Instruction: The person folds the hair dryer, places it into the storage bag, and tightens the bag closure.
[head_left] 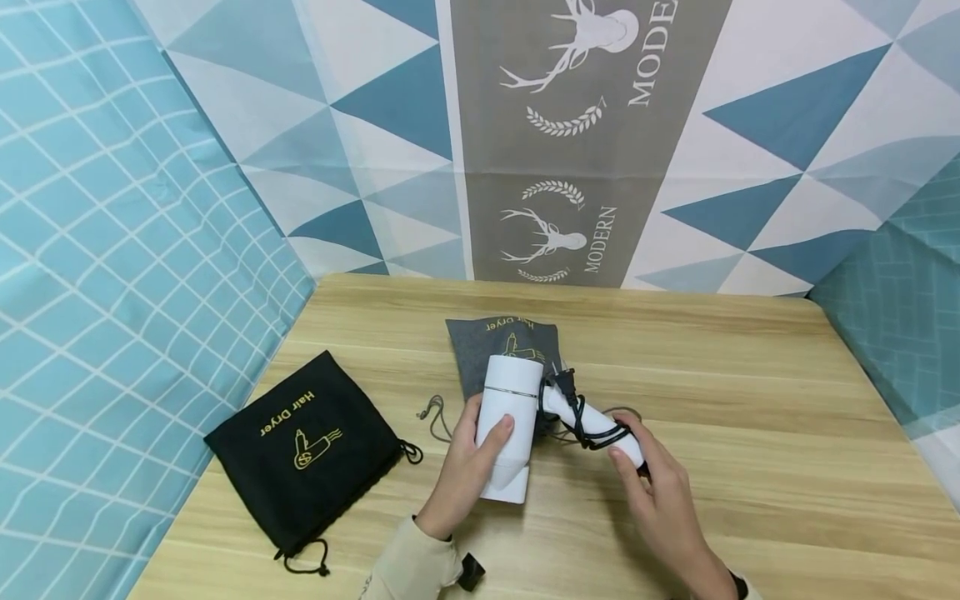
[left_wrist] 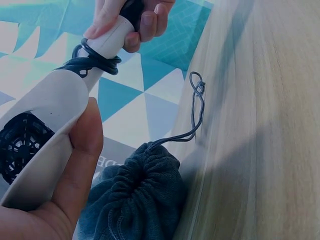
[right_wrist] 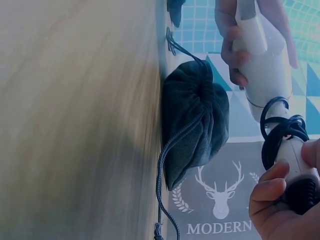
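Wood-grain table [head_left: 750, 375], patterned backdrop [head_left: 592, 158] behind. White dryer [head_left: 523, 417], held above the table: left hand [head_left: 463, 471] curled round the barrel [head_left: 512, 375], right hand [head_left: 666, 492] pinching the handle [head_left: 627, 442], which is wrapped in black cord [head_left: 585, 440]. Just beyond, a grey bag [head_left: 474, 354]; at left, a black bag [head_left: 300, 492]; both lettered "Hair Dryer". Backdrop lettering: "MODERN".

Wht dryer [head_left: 521, 417], blk cord [right_wrist: 272, 146].
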